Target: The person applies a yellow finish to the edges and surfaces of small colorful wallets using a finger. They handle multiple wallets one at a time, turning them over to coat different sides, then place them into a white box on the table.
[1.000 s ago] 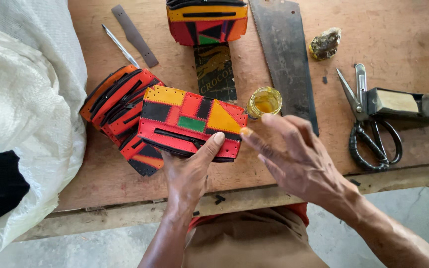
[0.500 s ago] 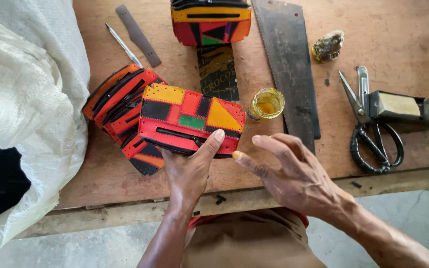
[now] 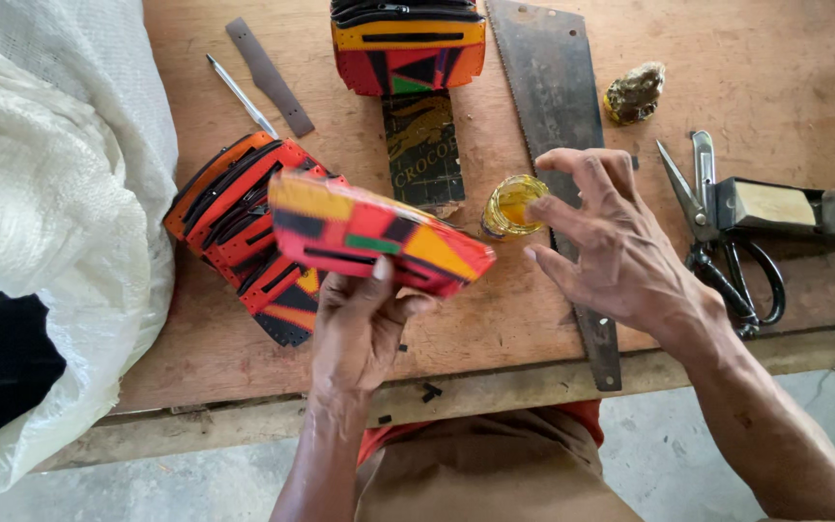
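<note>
My left hand [image 3: 364, 324] grips a flat patchwork pouch [image 3: 374, 232] in red, yellow, green and black, lifted off the wooden table [image 3: 727, 58] and tilted. My right hand [image 3: 611, 246] hovers beside it with fingers spread and nothing in it, its fingertips close to a small jar of yellow liquid [image 3: 512, 204]. Under the lifted pouch lies a fanned stack of similar orange and red pouches [image 3: 244, 217]. Another pile of such pouches [image 3: 408, 48] sits at the table's far edge.
A hand saw [image 3: 558, 126] lies along the table under my right hand. Scissors [image 3: 727, 242] and a dark block tool [image 3: 794, 208] are at the right, a lump [image 3: 635, 92] behind. A white sack [image 3: 50, 213] fills the left. A metal strip [image 3: 268, 77] and thin tool [image 3: 242, 95] lie far left.
My left hand has lifted the top pouch off the stack and tilted it. My right hand moved up toward the yellow jar with its fingers spread.
</note>
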